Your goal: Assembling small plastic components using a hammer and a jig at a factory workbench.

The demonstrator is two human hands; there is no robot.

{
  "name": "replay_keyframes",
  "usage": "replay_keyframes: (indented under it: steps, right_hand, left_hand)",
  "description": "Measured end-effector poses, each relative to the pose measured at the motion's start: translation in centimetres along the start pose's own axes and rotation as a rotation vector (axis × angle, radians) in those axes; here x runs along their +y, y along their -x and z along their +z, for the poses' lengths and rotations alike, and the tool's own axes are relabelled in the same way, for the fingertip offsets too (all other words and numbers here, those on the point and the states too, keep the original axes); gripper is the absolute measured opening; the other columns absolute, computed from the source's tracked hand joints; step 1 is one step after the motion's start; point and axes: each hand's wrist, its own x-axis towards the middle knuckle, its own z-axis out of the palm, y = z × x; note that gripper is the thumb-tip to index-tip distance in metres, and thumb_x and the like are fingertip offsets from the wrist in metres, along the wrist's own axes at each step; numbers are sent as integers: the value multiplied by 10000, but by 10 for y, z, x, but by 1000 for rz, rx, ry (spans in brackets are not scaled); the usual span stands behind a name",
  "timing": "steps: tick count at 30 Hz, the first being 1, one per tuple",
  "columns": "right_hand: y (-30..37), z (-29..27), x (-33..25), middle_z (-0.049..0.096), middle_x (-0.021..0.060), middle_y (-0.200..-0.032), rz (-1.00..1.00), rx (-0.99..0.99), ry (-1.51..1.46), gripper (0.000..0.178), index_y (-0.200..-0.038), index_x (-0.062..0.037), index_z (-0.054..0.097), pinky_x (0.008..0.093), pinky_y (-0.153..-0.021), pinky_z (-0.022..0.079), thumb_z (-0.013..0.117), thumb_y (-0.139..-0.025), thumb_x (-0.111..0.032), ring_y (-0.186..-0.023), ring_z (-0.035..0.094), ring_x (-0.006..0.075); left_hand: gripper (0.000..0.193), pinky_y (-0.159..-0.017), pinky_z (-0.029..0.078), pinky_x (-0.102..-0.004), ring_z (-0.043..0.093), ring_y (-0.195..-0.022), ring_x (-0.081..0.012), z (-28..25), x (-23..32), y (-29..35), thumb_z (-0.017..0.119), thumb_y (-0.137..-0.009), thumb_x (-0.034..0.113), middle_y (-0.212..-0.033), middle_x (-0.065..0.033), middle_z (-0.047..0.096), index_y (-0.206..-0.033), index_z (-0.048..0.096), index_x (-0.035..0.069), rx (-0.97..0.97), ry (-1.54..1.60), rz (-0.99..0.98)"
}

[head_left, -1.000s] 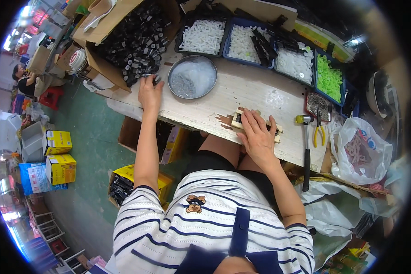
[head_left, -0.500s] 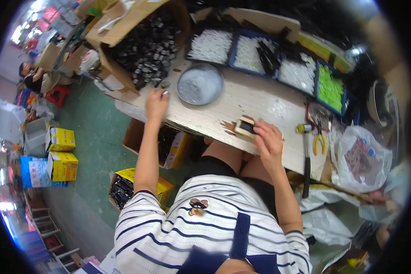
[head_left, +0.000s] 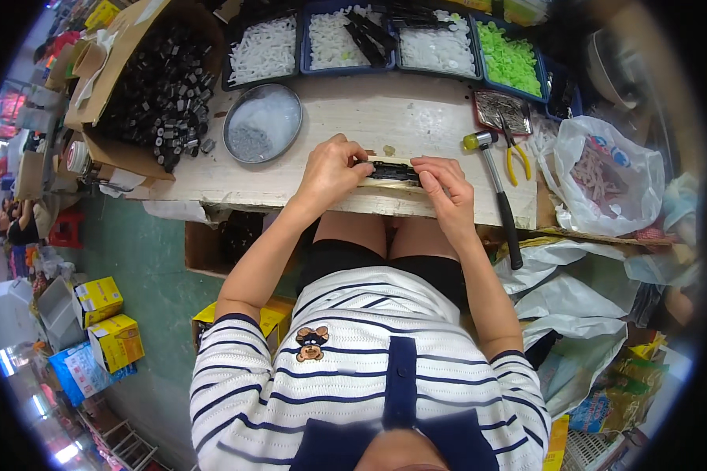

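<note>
A narrow black part (head_left: 393,170) lies on a pale strip at the wooden bench's (head_left: 306,184) near edge, pinched at each end by the left hand (head_left: 331,173) and right hand (head_left: 445,188). This looks like fitting or seating (pieces too small to tell); next, steady, even pressure seems needed. A hammer (head_left: 499,196) lies just right.

A worn wooden workbench (head_left: 416,118) is standing over a green floor (head_left: 145,267).
Left of the workbench, yellow cartons (head_left: 106,322) are sitting on that floor; beyond them, a red stool (head_left: 67,229) is standing, and bright light is glaring along the far-left aisle.
</note>
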Motion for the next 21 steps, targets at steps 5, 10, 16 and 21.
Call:
replay_keyframes:
  steps: [5,10,16,21]
  right_hand:
    - [0,3,4,634,76,-979,-6,6,50,147,-905,-4,640,295,-845,403,557,-857,-115,-939,539,192]
    - [-3,2,5,636,81,-964,-24,25,100,136,-892,0,638,304,-809,411,564,-844,-105,-905,548,207]
    - [-16,-50,13,618,80,-919,-153,210,515,130,-884,-35,623,351,-752,383,602,-760,-68,-847,534,252]
    - [-10,-81,36,591,51,-933,-75,284,854,187,-917,-86,631,368,-724,352,617,-731,-88,-860,516,233]
  left_hand:
    - [95,-386,346,-204,470,-506,-65,3,-28,-6,701,-723,46,-660,-10,548,-776,633,6,-127,700,-301]
    - [131,-526,421,-252,491,-563,-117,7,-25,-4,720,-664,38,-675,-40,563,-763,639,10,-92,747,-387]
    - [140,-626,456,-318,573,-695,-213,-3,-17,-45,695,-689,145,-810,-108,596,-781,671,43,99,211,-29]
    - [293,-710,480,-396,607,-809,-322,-43,-37,-134,642,-753,271,-920,-148,625,-974,648,79,409,-291,-63]
